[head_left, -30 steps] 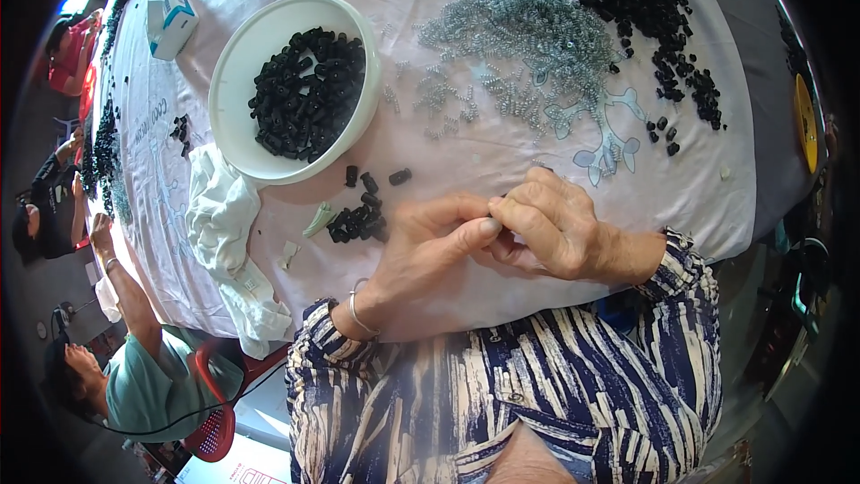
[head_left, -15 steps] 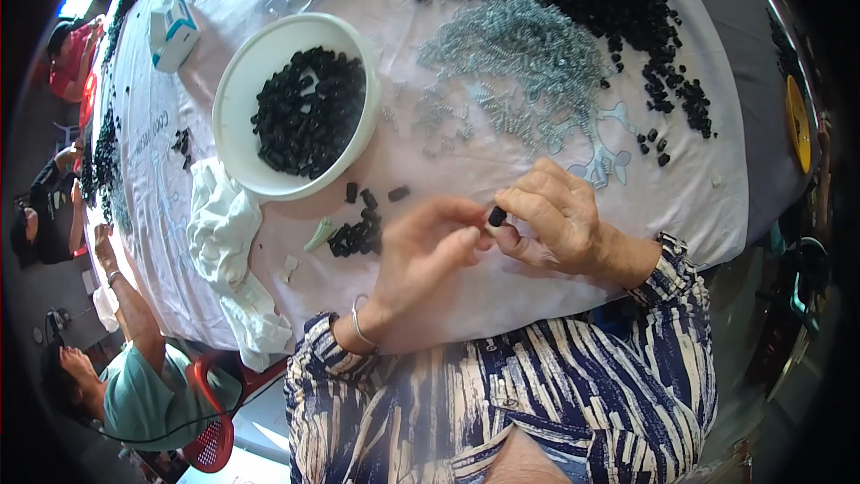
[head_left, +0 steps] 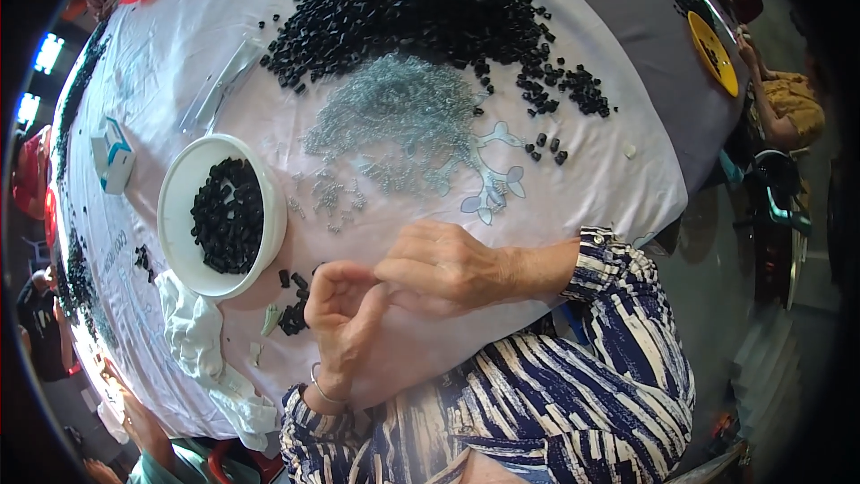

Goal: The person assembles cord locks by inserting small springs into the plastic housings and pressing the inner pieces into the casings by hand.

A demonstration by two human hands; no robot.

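Observation:
My left hand [head_left: 345,312] is closed, its thumb and index fingertips pinched together where they meet the right hand's fingers. With knuckles up and fingers curled, my right hand [head_left: 446,267] presses against those fingertips. Whatever lies between them is hidden. Just left of my left hand is a small heap of short black cylindrical pieces [head_left: 294,315], partly covered by that hand. Beyond my hands spreads a pile of small silvery coil springs [head_left: 394,121]. A large mound of black pieces [head_left: 403,9] lies behind the springs.
A white bowl [head_left: 170,237] with black pieces stands left of my hands. Beside it lie a crumpled white cloth [head_left: 193,323], a small white-and-blue box [head_left: 112,157] and a clear plastic bag [head_left: 219,90]. A yellow tray [head_left: 724,72] sits far right. Other people sit around the table.
The view has shifted, so the table's contents appear further left. The black piece seen earlier at my right fingertips no longer shows. My hands are pressed closer together, slightly nearer the bowl.

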